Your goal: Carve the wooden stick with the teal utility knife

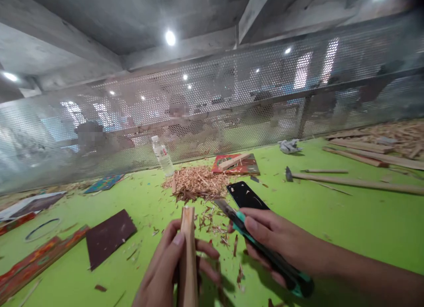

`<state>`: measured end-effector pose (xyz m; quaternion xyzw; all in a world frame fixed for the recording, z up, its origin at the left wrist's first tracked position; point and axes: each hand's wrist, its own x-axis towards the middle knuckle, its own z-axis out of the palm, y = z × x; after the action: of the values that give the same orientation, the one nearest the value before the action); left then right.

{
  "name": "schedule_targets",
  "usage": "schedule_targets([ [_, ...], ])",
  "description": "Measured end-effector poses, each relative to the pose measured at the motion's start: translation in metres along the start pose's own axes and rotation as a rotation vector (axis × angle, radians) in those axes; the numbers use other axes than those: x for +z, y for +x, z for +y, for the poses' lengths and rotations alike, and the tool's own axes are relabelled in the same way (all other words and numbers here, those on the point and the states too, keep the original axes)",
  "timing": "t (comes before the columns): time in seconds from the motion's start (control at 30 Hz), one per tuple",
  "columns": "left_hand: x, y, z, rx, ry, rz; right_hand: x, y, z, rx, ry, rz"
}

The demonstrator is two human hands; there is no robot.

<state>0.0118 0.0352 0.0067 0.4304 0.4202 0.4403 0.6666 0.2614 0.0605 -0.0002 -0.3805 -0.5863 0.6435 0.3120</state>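
My left hand (165,258) grips a pale wooden stick (188,254), its squared end pointing away from me, the thumb along its side. In my right hand (271,236) is a black and green utility knife (261,249), its blade out and pointing up and left, apart from the stick. Just beyond the knife lies a black phone (247,195) with bits of wood on it. Past the stick is a heap of wood shavings (198,183). Loose shavings are scattered on the green table (155,245) between and around my hands.
A clear bottle (163,157) stands behind the shavings, by the perforated metal screen (205,117). Dark brown sandpaper (111,238) lies left, near painted boards (39,263). A hammer (351,182) and wooden strips (361,157) lie right. People are blurred beyond the screen.
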Motion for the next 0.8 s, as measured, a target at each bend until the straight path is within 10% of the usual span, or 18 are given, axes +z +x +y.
schedule_targets([
  [0.33, -0.011, 0.088, 0.01, -0.006, 0.163, -0.287, -0.008, 0.007, 0.005, 0.017, -0.169, 0.21],
  [0.57, -0.031, 0.116, 0.004, -0.035, 0.172, -0.408, -0.007, 0.002, 0.007, -0.126, -0.61, 0.488],
  [0.8, -0.036, 0.124, 0.002, -0.054, 0.232, -0.498, -0.008, 0.017, 0.014, -0.111, -0.767, 0.492],
])
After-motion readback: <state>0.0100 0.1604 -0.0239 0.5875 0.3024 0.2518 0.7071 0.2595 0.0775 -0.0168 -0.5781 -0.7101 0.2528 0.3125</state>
